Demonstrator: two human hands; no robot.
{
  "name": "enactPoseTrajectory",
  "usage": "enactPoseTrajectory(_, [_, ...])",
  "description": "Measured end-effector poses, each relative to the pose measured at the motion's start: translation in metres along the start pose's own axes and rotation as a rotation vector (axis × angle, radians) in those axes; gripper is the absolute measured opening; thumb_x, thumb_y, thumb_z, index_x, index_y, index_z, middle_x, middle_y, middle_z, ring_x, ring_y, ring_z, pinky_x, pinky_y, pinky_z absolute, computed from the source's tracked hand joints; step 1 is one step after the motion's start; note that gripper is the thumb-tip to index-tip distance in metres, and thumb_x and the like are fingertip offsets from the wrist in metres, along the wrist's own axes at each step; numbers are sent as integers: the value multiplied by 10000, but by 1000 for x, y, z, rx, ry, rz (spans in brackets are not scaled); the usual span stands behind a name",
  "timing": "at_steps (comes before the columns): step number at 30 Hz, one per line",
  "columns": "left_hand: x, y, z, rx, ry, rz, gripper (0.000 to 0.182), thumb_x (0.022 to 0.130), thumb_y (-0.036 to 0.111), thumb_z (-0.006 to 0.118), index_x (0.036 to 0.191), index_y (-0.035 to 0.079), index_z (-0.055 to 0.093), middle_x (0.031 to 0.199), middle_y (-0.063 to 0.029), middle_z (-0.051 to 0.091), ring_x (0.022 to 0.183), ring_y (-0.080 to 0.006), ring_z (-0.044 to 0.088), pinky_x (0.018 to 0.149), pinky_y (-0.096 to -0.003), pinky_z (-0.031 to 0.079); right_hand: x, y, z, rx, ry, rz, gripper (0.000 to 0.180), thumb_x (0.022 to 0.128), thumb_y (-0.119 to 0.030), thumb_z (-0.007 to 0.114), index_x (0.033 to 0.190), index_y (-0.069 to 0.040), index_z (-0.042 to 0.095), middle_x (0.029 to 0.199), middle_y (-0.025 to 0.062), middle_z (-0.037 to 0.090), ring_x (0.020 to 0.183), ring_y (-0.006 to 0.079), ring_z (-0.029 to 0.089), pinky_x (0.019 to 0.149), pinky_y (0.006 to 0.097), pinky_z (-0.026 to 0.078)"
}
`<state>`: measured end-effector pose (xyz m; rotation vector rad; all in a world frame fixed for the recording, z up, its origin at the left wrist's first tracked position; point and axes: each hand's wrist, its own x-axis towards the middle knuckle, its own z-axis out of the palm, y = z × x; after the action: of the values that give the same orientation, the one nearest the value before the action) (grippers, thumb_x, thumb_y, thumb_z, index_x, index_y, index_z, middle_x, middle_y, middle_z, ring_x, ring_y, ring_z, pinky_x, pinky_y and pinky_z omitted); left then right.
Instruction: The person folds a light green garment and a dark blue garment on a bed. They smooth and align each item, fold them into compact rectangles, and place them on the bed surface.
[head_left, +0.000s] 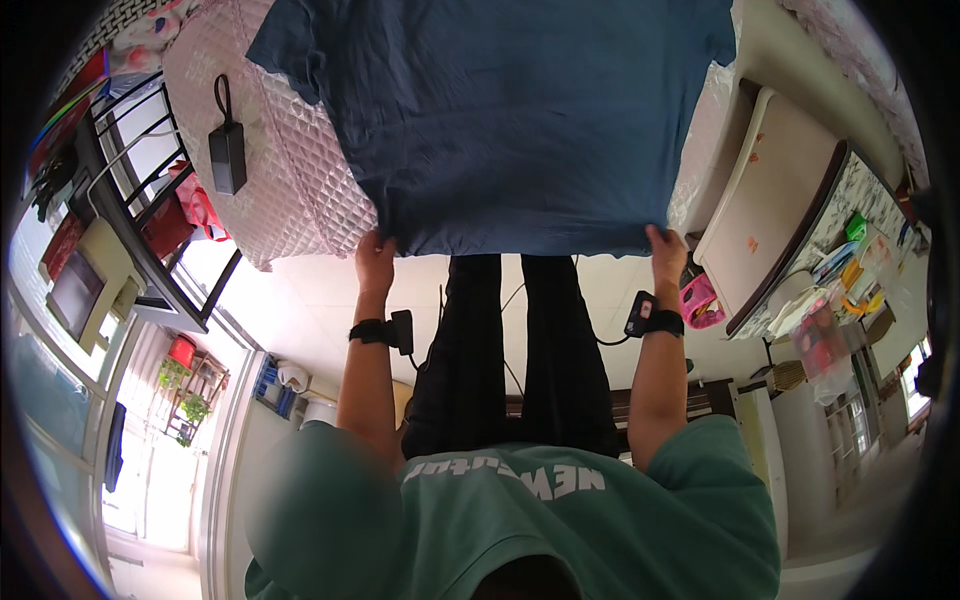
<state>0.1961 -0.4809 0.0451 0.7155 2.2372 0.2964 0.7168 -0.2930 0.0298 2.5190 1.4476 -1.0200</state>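
Note:
A dark blue T-shirt (510, 135) lies spread over a bed with a pink quilted cover (300, 172), its hem towards me. My left hand (374, 262) pinches the hem's left corner between thumb and fingers. At the right corner of the hem, my right hand (666, 257) grips the cloth in the same way. The hem runs nearly straight between both hands. Each wrist wears a black strap with a small device and a cable. The shirt's upper end runs out of view at the top.
A black power bank (227, 157) with a loop lies on the quilt at left. Beyond it stands a black metal-framed rack (172, 262) near a red bag (196, 206). At right are a cream headboard-like panel (772, 195) and a marble-patterned table (795, 281) with assorted items.

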Motion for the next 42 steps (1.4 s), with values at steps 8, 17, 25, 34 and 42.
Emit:
enactPoseTrajectory(8, [-8, -10, -4, -164, -414, -148, 342, 843, 191, 703, 1088, -36, 630, 869, -117, 691, 809, -174, 621, 744, -337, 490, -5, 25, -28, -94, -492, -95, 466, 772, -333, 767, 1071, 14, 677, 956, 195, 705, 907, 295, 676, 810, 361, 494])
enactPoseTrajectory(17, [-13, -7, -24, 241, -592, -434, 330, 856, 293, 674, 1004, -1, 659, 935, -155, 700, 932, -285, 679, 767, -423, 527, -16, 42, -33, -378, -196, 59, 400, 772, -269, 705, 1056, 6, 645, 960, 201, 690, 917, 338, 663, 842, 410, 504])
enactPoseTrajectory(25, [82, 148, -47, 423, 176, 228, 443, 911, 266, 607, 1303, 79, 523, 1431, -209, 414, 1327, -408, 376, 1061, -478, 357, 21, -197, -28, -58, 218, -783, 569, 822, -92, 696, 1335, -43, 454, 1287, 239, 503, 1201, 414, 488, 1018, 439, 422])
enactPoseTrajectory(34, [316, 234, -111, 303, 332, 422, 450, 916, 303, 609, 1325, 135, 523, 1331, -170, 497, 1279, -389, 417, 1056, -506, 333, 190, -358, -33, -256, 110, -609, 427, 921, -387, 586, 1212, -77, 625, 1203, 178, 632, 1070, 388, 610, 926, 457, 474])
enactPoseTrajectory(42, [376, 286, -147, 475, 191, 249, 272, 862, 298, 647, 1055, 111, 602, 1094, -172, 620, 1117, -381, 539, 934, -478, 444, 289, -382, -56, -305, 265, -703, 222, 883, -161, 620, 1041, -6, 645, 914, 212, 677, 906, 400, 640, 819, 437, 505])
